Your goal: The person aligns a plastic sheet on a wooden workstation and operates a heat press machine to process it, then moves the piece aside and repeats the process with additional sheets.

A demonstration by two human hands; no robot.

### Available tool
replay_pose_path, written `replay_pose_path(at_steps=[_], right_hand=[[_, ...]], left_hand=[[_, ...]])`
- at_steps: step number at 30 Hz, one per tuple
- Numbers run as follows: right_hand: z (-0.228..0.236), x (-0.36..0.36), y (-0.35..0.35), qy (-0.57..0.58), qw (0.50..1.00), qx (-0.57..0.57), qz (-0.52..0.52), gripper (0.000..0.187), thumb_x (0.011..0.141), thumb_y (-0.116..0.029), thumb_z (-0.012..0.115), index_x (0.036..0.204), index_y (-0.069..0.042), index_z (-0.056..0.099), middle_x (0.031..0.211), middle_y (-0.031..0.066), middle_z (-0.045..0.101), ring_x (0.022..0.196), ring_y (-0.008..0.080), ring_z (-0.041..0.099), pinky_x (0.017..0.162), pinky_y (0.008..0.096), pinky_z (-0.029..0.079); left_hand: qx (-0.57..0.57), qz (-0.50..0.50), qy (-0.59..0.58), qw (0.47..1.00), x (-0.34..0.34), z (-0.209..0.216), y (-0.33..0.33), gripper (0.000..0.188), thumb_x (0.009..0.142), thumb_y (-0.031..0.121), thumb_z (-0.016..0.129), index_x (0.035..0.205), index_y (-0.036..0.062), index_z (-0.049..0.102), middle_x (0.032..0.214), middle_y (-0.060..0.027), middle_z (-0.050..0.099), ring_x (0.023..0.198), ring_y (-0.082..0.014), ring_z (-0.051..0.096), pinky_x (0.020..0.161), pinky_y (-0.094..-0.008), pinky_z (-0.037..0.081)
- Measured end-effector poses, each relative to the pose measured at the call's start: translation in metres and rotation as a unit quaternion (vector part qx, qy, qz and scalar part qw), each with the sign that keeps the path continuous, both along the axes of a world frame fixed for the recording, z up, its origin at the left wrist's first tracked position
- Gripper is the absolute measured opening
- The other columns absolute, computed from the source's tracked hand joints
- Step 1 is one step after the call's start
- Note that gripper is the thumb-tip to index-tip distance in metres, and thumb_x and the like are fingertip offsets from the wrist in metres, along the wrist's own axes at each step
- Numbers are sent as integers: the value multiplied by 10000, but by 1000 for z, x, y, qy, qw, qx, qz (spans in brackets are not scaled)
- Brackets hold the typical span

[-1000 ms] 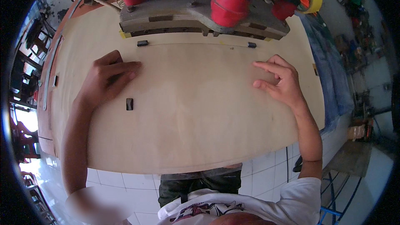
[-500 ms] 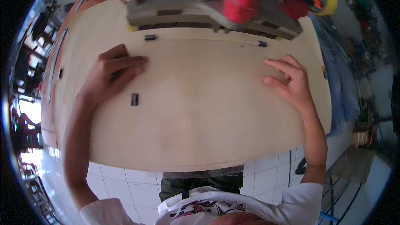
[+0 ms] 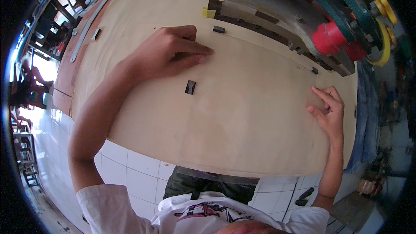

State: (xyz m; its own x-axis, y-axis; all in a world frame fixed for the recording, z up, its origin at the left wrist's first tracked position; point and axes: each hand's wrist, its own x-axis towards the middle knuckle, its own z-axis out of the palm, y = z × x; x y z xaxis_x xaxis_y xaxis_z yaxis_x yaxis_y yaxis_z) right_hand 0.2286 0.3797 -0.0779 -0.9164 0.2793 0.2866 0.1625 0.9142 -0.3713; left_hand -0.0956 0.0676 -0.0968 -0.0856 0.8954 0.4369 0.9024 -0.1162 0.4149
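Observation:
My left hand (image 3: 169, 52) is low over a pale beige sheet (image 3: 242, 134) covering the table, its thumb and index fingertips pressed together. Whatever they may hold is too small or hidden to make out. Below those fingertips lies a small black block (image 3: 190, 87), apart from the hand. Another black block (image 3: 219, 29) sits beyond them, near the machine. On the right, my right hand (image 3: 328, 107) hovers at the sheet with index finger and thumb apart and nothing visible between them. A third black block (image 3: 314, 70) rests just beyond its index finger.
A heavy grey metal machine (image 3: 268, 15) with red knobs and green curved parts stands over the sheet's far right. Along the left runs a metal ruler (image 3: 93, 19), with another dark block (image 3: 96, 34) beside it. Blue cloth (image 3: 366, 125) hangs at the right edge.
The view has turned left, so the machine and sheet appear shifted right and tilted. Both hands keep much the same pose above the sheet. The black blocks seem to stay put.

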Motion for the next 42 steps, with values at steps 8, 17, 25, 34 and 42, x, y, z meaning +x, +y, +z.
replay_pose_path(at_steps=[8,17,25,34,42], right_hand=[[-2,1,1,-7,1000,-6,-14,617,701,-466,826,1169,-82,706,814,3,498,636,110,378,541,255,307],[-5,2,3,15,1000,-12,-4,643,707,-492,817,1174,-67,699,817,5,485,644,100,392,515,240,285],[-2,2,3,13,1000,-11,8,639,718,-498,811,1163,-53,701,825,1,482,649,97,385,524,239,284],[-4,4,6,5,1000,-19,-4,622,710,-459,827,1169,-60,699,864,8,521,650,94,384,531,235,303],[-5,2,7,-2,999,-42,-18,591,743,-434,811,1186,-62,691,843,15,499,654,98,391,523,236,301]], left_hand=[[-6,6,13,1000,-3,-3,0,191,842,133,689,1016,71,737,755,-92,568,670,-260,590,606,-389,472],[10,6,3,1000,-2,-4,1,184,834,121,688,1006,73,734,760,-94,572,671,-271,592,609,-396,470],[11,7,18,1000,-1,-1,1,170,843,134,686,993,71,737,747,-96,559,660,-268,588,606,-397,468],[-4,8,15,1000,1,0,1,168,846,126,685,996,68,737,761,-92,578,678,-266,608,620,-394,481],[-31,11,-11,999,1,-1,-2,229,866,130,665,1072,43,710,773,-118,553,730,-283,583,671,-397,496]])
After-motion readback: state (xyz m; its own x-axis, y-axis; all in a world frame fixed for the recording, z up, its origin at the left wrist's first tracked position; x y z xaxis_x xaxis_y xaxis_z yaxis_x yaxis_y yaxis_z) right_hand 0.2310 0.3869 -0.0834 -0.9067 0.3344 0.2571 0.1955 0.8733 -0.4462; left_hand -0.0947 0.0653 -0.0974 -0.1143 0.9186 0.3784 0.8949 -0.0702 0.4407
